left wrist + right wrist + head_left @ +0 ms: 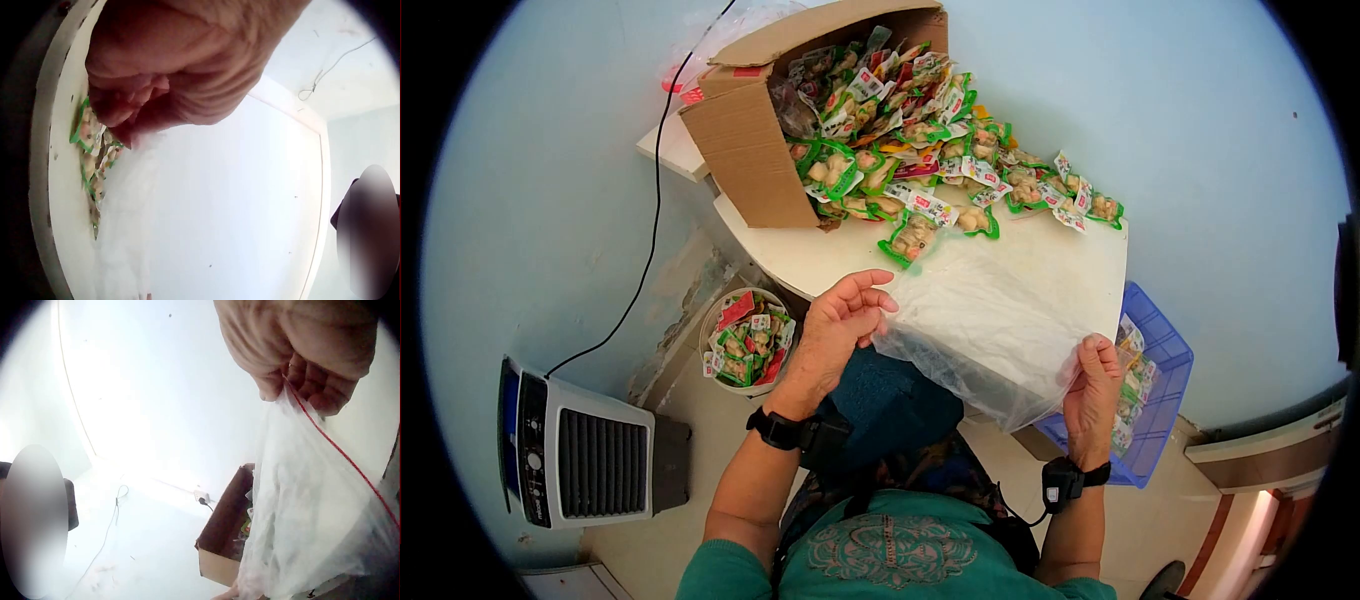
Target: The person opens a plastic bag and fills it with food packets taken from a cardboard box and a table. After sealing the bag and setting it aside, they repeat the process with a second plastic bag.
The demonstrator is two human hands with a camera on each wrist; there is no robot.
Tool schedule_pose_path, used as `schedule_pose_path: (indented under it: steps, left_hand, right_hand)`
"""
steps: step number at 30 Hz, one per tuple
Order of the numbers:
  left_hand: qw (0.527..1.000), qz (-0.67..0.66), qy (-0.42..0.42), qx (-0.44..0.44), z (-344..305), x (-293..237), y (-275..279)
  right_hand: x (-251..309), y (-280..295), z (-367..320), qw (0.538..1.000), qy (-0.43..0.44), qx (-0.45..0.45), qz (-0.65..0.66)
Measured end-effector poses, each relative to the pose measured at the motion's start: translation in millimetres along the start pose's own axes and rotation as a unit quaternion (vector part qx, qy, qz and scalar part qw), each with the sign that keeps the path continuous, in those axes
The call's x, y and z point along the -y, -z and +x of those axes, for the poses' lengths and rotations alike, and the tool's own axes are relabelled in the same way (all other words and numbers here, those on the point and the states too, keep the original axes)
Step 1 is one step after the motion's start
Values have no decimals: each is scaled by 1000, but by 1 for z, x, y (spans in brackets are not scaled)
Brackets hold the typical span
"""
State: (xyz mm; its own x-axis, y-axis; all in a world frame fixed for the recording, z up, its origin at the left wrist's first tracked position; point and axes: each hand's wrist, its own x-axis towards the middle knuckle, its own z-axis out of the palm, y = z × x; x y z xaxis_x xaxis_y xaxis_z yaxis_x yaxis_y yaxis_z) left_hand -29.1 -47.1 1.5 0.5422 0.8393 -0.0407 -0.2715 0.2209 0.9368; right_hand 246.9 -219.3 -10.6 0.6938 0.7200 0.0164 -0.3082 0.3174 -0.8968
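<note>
A clear plastic bag (985, 325) is stretched between both hands above the front of the white table. The left hand (840, 335) pinches its left edge with curled fingers; in the left wrist view that hand (181, 62) partly hides the grip. At the bag's other edge, the right hand (1092, 385) pinches the plastic. In the right wrist view, the right hand (300, 356) holds the bag (294, 500), which has a red line along its edge. Green-edged food packets (910, 238) lie just beyond the bag.
A tipped cardboard box (750, 150) spills packets over the white table (770, 240). A round bucket (706, 330) of packets stands at the lower left, a blue basket (1175, 380) with packets at the right. An air cooler (600, 450) stands on the floor at left.
</note>
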Motion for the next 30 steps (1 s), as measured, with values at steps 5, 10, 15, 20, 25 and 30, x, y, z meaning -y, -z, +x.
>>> schedule_pose_path:
  steps: [5,10,15,20,25,30]
  left_hand:
    - [998,1,65,-10,3,7,2]
    - [998,62,34,-1,0,16,2]
    - [998,50,26,-23,3,12,11]
    - [987,71,-138,-33,11,3,11]
    - [987,26,-146,-68,23,15,27]
    - [989,-125,23,-78,23,36,43]
  right_hand:
    - [-2,-1,0,1000,-1,1,-17]
    - [-2,-2,-1,1000,2,14,-23]
    - [10,-3,-5,997,33,41,-64]
    - [30,-15,-15,947,246,98,-182]
    - [45,-30,-33,806,403,205,-382]
    - [17,-27,-36,728,406,253,-491]
